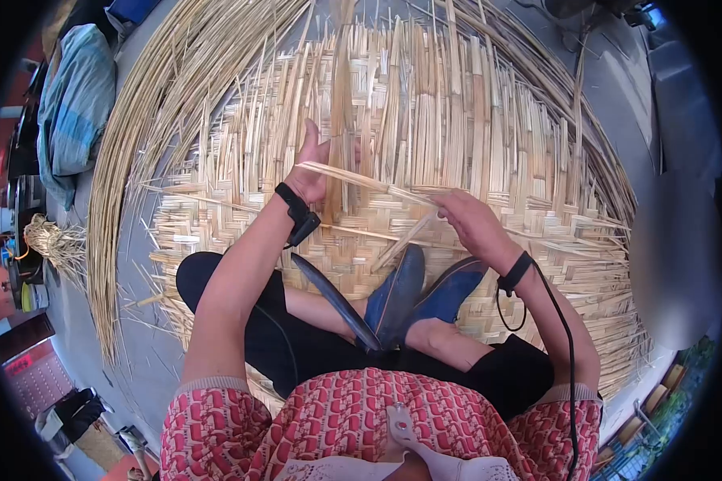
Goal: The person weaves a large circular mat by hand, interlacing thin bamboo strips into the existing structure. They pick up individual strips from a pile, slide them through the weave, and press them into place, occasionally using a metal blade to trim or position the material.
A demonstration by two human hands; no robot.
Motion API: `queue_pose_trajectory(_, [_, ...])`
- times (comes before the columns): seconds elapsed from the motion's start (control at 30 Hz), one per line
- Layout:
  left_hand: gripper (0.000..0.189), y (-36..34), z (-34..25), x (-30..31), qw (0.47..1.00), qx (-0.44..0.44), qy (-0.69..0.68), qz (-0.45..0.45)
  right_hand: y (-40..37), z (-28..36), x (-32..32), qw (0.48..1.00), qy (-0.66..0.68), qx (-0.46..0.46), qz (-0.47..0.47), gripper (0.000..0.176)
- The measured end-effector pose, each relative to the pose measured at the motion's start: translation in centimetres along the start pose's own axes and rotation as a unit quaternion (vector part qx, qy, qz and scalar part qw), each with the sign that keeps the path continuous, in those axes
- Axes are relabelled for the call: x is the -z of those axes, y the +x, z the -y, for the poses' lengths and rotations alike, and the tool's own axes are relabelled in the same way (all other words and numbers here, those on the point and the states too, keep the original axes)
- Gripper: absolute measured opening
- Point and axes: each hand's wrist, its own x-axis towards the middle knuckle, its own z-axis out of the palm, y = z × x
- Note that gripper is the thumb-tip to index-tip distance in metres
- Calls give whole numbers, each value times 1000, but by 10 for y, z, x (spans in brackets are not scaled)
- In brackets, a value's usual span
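I sit on a woven mat of split reeds, its pale strips crossing in a stepped pattern and its loose ends pointing away from me. My right hand is closed, the fingertips pinching a flat reed strip that slants leftward across the mat. The strip's far end lies over my left hand, whose thumb stands apart from the stretched fingers. A long, blurred brownish strip runs lengthwise in front of those fingers and partly hides them. Between my arms, another short strip sticks up at an angle near my blue shoes.
Long bundles of reeds curve along the left of the mat, with more reeds at the far right. A bluish-grey sack and a tied straw bundle lie on the grey floor at left. A blurred patch covers something at right.
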Motion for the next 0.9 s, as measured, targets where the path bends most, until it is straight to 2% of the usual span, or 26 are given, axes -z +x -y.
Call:
queue_pose_trajectory(0.07, [74, -7, -1, -2, 999, 48, -12, -8, 2, 3, 15, 999, 21, 28, -17, 31])
queue_pose_trajectory(0.1, [64, -5, -6, -3, 997, 81, 19, -11, 2, 4, 17, 999, 5, 32, 8, 32])
queue_pose_trajectory(0.13, [64, 6, -10, 3, 996, 81, 19, -12, 3, 2, 19, 999, -13, 38, 34, 33])
queue_pose_trajectory(0.2, [48, 24, -13, 6, 976, 169, 75, 113, 1, -5, 17, 997, -57, 44, 33, 34])
queue_pose_trajectory(0.23, [35, 28, -14, 10, 970, 208, 10, 127, 0, -10, 19, 993, -105, 50, 30, 35])
queue_pose_trajectory(0.27, [35, 26, -19, -2, 969, 209, 10, 128, -2, -14, 21, 993, -106, 49, 29, 35])
queue_pose_trajectory(0.33, [33, 21, -20, -18, 961, 147, 221, 79, -9, -20, 24, 988, -135, 70, 17, 31])
queue_pose_trajectory(0.37, [40, 23, -14, -22, 967, 81, 221, 94, -9, -23, 24, 989, -134, 67, 16, 31])
queue_pose_trajectory(0.43, [44, 26, -16, -38, 965, 94, 208, 125, -10, -27, 22, 994, -46, 0, -102, 21])
queue_pose_trajectory(0.47, [48, 25, -18, -46, 963, 103, 194, 154, -7, -30, 19, 994, -46, -2, -100, 21])
queue_pose_trajectory(0.5, [52, 33, -17, -45, 946, 73, 282, 140, 0, -32, 12, 966, 160, -105, -174, 18])
queue_pose_trajectory(0.53, [52, 35, -13, -41, 948, 75, 278, 139, 7, -32, 4, 881, 356, -204, -235, 15])
queue_pose_trajectory(0.57, [51, 32, -15, -50, 965, 79, 228, 105, 17, -29, -5, 854, 406, -180, -272, 14])
queue_pose_trajectory(0.6, [54, 30, -15, -54, 978, 83, 177, 71, 24, -22, -16, 854, 406, -183, -270, 14])
queue_pose_trajectory(0.63, [63, 35, -15, -53, 978, 79, 173, 90, 34, -14, -28, 832, 447, -163, -284, 15])
queue_pose_trajectory(0.73, [68, 29, -8, -59, 980, 32, 133, 141, 68, 8, -55, 789, 508, -150, -311, 16])
queue_pose_trajectory(0.77, [61, 29, -6, -63, 987, 16, 102, 126, 76, 9, -61, 768, 530, -159, -323, 16])
queue_pose_trajectory(0.8, [61, 27, -4, -57, 987, 17, 102, 123, 80, 3, -63, 768, 531, -160, -321, 16])
queue_pose_trajectory(0.83, [53, 28, -5, -52, 984, 25, 135, 114, 85, -10, -62, 896, 366, -115, -223, 14])
queue_pose_trajectory(0.87, [45, 30, -9, -48, 980, 29, 167, 104, 93, -25, -62, 976, 178, -59, -111, 14])
queue_pose_trajectory(0.9, [29, 31, -12, -51, 982, 9, 168, 85, 102, -27, -63, 971, 183, -88, -126, 11])
